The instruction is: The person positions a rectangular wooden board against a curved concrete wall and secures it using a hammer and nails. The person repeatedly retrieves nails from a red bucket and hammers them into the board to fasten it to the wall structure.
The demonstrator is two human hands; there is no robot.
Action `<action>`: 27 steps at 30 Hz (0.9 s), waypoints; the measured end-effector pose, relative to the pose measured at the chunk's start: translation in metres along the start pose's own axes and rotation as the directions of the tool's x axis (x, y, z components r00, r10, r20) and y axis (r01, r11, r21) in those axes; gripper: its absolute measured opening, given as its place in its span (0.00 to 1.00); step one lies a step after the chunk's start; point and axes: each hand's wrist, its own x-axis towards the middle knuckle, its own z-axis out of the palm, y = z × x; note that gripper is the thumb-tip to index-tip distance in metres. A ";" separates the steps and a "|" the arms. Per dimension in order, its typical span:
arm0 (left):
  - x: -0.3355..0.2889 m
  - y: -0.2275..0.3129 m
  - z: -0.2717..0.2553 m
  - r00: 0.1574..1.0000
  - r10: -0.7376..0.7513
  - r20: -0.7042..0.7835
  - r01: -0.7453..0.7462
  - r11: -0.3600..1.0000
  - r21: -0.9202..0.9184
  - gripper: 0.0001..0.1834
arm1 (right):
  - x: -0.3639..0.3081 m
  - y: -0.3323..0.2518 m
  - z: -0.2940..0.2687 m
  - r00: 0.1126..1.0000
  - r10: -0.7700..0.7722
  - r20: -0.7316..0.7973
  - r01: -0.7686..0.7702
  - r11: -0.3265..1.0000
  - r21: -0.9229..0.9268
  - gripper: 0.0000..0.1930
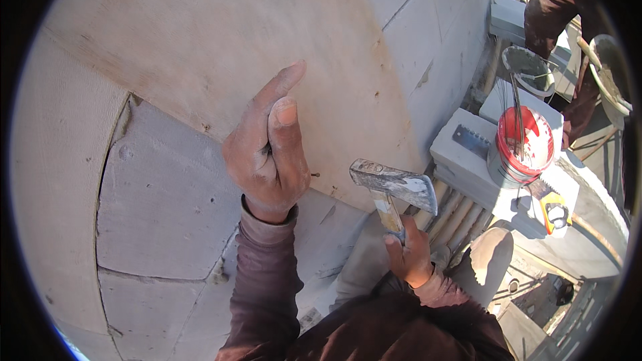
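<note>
My right hand (409, 257) is wrapped round the wooden handle of a worn, white-smeared hatchet (394, 184), held upright with its head near the wall. My left hand (271, 144) is raised in front of a pale wooden board (321, 33), index finger and thumb stretched upward. It seems to hold nothing, though its other fingers are mostly hidden. Just right of that hand, a nail (315, 174) sticks out by the board's lower edge. The board lies against a wall of light grey blocks (164, 194).
On white blocks (461, 140) at the right stand a red-rimmed bucket (525, 140), a notched trowel (472, 140) and a yellow-handled saw (555, 212). Another person's dark-trousered leg (552, 7) is behind, near a grey bucket (528, 70). Poles (461, 217) lie below the blocks.
</note>
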 end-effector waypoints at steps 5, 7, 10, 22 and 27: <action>0.002 0.000 0.000 0.997 0.071 -0.010 -0.072 0.996 -0.050 0.23 | -0.007 0.009 0.014 0.914 -0.224 -0.338 0.307 0.927 0.215 0.25; 0.003 0.000 0.005 0.998 0.046 -0.052 -0.047 0.999 -0.017 0.23 | -0.001 0.012 0.015 0.988 -0.108 -0.106 0.115 0.991 0.061 0.20; -0.004 0.005 -0.001 0.996 -0.086 -0.019 0.085 0.996 -0.013 0.23 | 0.007 -0.001 0.015 0.973 0.135 0.188 -0.119 0.989 -0.091 0.18; -0.013 -0.008 0.000 0.993 -0.099 -0.062 0.098 0.995 -0.025 0.22 | 0.008 -0.011 0.021 0.996 -0.003 0.091 0.005 1.000 -0.028 0.20; -0.003 -0.001 0.001 0.997 -0.069 -0.031 0.068 0.997 -0.027 0.23 | 0.012 -0.011 0.020 0.987 0.048 0.156 -0.029 0.992 -0.125 0.19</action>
